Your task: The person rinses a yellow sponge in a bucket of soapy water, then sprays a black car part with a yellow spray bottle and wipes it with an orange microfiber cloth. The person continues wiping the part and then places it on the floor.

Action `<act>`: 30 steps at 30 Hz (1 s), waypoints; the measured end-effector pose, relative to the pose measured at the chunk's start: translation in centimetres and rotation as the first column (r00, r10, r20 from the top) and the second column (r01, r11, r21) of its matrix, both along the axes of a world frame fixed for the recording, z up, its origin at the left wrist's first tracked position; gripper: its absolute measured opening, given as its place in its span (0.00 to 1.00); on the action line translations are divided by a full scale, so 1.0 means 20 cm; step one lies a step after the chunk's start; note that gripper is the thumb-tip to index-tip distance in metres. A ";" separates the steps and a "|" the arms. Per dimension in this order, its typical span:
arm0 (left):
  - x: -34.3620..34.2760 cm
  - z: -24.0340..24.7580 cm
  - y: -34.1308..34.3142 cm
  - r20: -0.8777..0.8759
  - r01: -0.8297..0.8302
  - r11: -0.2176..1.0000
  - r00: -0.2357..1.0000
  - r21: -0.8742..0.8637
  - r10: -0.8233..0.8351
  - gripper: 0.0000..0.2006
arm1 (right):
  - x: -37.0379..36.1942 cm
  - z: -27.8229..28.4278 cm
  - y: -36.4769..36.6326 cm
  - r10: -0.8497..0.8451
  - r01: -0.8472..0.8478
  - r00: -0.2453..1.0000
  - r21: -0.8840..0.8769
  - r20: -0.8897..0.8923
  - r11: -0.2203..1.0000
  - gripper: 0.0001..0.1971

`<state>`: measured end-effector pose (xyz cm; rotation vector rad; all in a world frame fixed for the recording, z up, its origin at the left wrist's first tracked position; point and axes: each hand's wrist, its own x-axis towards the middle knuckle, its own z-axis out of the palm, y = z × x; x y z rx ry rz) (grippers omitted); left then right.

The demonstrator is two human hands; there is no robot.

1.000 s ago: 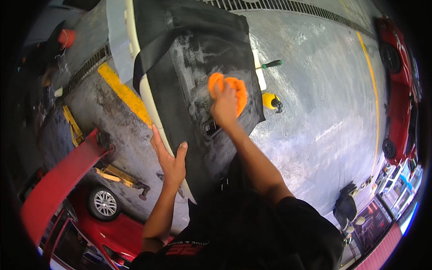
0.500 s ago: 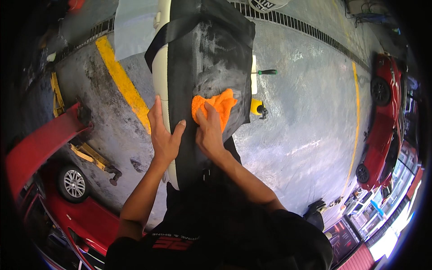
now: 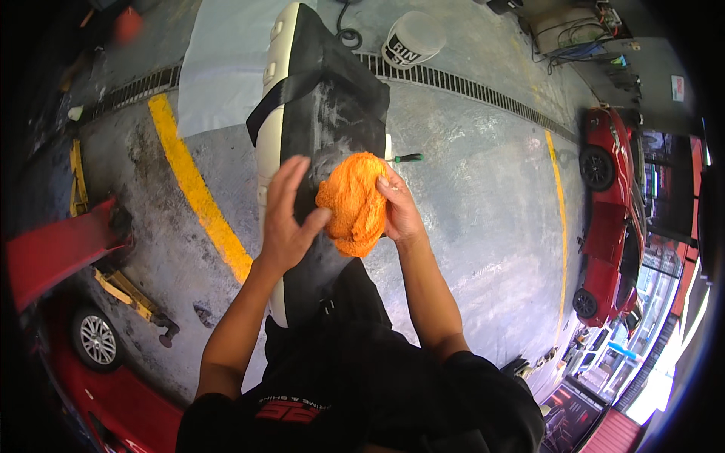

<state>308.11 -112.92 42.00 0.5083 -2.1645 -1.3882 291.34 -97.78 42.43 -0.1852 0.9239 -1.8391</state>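
Observation:
An orange microfibre cloth is bunched up in my right hand, raised over a long padded piece that looks like a car seat back. The piece has a black covering with pale, powdery smears and a cream side. Across it runs a black strap. Just left of the cloth, my left hand is open, slightly blurred, thumb and fingers apart, over the piece's left edge. The thumb tip comes close to the cloth; whether it touches, I cannot tell.
A screwdriver with a green-and-black handle lies right of the piece. Beyond are a floor drain grate and a white bucket. A red car stands at right, another at left by yellow lift arms.
My right hand has lifted the cloth off the black surface and now holds it by its right side. My left hand has come off the cream edge. The view has shifted.

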 end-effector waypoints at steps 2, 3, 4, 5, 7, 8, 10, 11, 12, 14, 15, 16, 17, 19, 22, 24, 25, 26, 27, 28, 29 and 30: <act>-0.11 0.12 0.01 0.058 0.123 0.980 0.989 0.160 -0.133 0.31 | -0.02 0.10 0.06 0.092 -0.089 0.990 0.032 -0.107 0.996 0.17; -0.14 0.17 0.00 0.163 0.194 0.923 0.952 0.332 -0.259 0.29 | -0.04 0.18 0.08 0.160 -0.112 0.944 0.179 -0.288 0.978 0.14; -0.16 0.18 -0.01 0.184 0.225 0.900 0.933 0.373 -0.310 0.24 | -0.06 0.27 0.09 0.165 -0.060 0.859 0.225 -0.484 0.972 0.14; -0.17 0.19 -0.03 0.203 0.254 0.872 0.909 0.418 -0.363 0.20 | -0.08 0.37 0.11 0.171 0.009 0.735 0.261 -0.656 0.965 0.15; -0.16 0.26 -0.03 0.161 0.250 0.807 0.908 0.535 -0.388 0.21 | -0.14 0.48 0.21 0.246 0.040 0.649 0.355 -0.720 0.934 0.15; -0.16 0.30 -0.03 0.143 0.248 0.769 0.905 0.589 -0.401 0.21 | -0.19 0.52 0.27 0.301 -0.018 0.716 0.414 -0.630 0.910 0.15; -0.18 0.36 -0.01 0.107 0.381 0.836 0.884 0.395 -0.454 0.20 | -0.21 0.56 0.34 0.309 -0.060 0.758 0.410 -0.575 0.910 0.16; -0.19 0.40 0.01 0.094 0.442 0.850 0.870 0.287 -0.484 0.20 | -0.21 0.57 0.36 0.264 -0.039 0.741 0.354 -0.617 0.934 0.16; -0.19 0.45 0.03 0.198 0.447 0.848 0.838 0.283 -0.508 0.20 | -0.22 0.58 0.39 0.217 -0.019 0.723 0.295 -0.656 0.955 0.16; -0.22 0.56 0.08 0.392 0.452 0.851 0.755 0.269 -0.525 0.21 | -0.30 0.61 0.48 0.248 -0.042 0.676 0.299 -0.694 0.953 0.13; -0.22 0.58 0.10 0.433 0.427 0.887 0.775 0.179 -0.460 0.21 | -0.32 0.66 0.52 0.268 -0.050 0.632 0.307 -0.727 0.950 0.12; -0.20 0.57 0.11 0.463 0.397 0.914 0.797 0.083 -0.388 0.21 | -0.34 0.71 0.56 0.289 -0.057 0.581 0.316 -0.761 0.947 0.11; -0.20 0.59 0.14 0.484 0.369 0.929 0.815 -0.010 -0.318 0.21 | -0.36 0.75 0.62 0.260 -0.054 0.622 0.291 -0.739 0.955 0.10; -0.20 0.73 0.20 0.449 0.326 0.945 0.848 -0.020 -0.283 0.20 | -0.39 0.82 0.74 0.207 -0.047 0.694 0.243 -0.689 0.969 0.09; -0.24 0.96 0.37 -0.069 -0.152 0.903 0.988 -0.401 0.136 0.16 | -0.34 1.03 0.94 0.069 0.005 0.724 0.105 -0.686 0.994 0.13; -0.30 1.01 0.51 -0.433 -0.510 0.824 0.819 -0.247 0.376 0.14 | -0.36 1.08 1.03 -0.070 -0.068 0.897 -0.292 -0.436 0.954 0.18; -0.32 0.95 0.60 -0.462 -0.557 0.831 0.738 -0.005 0.492 0.13 | -0.37 1.10 1.08 -0.076 -0.064 0.958 -0.466 -0.276 0.882 0.20; -0.32 0.87 0.68 -0.458 -0.569 0.791 0.655 0.224 0.601 0.13 | -0.38 1.03 1.07 -0.086 -0.032 0.959 -0.408 -0.269 0.913 0.22; -0.36 0.75 0.76 -0.421 -0.178 0.915 0.845 0.363 0.331 0.18 | -0.42 0.92 1.04 -0.109 0.011 0.954 -0.332 -0.279 0.943 0.24; -0.43 0.77 0.91 -0.401 0.064 0.773 0.880 0.631 0.254 0.18 | -0.41 0.84 1.03 -0.120 0.051 0.954 -0.244 -0.275 0.968 0.27; -0.47 0.79 1.07 -0.403 0.266 0.508 0.897 0.819 0.180 0.19 | -0.32 0.83 1.01 -0.041 0.003 0.975 -0.174 -0.218 0.985 0.24; -0.50 0.75 1.13 -0.370 0.234 0.642 0.925 0.730 0.084 0.19 | -0.24 0.82 1.00 0.029 -0.045 0.987 -0.101 -0.158 0.994 0.22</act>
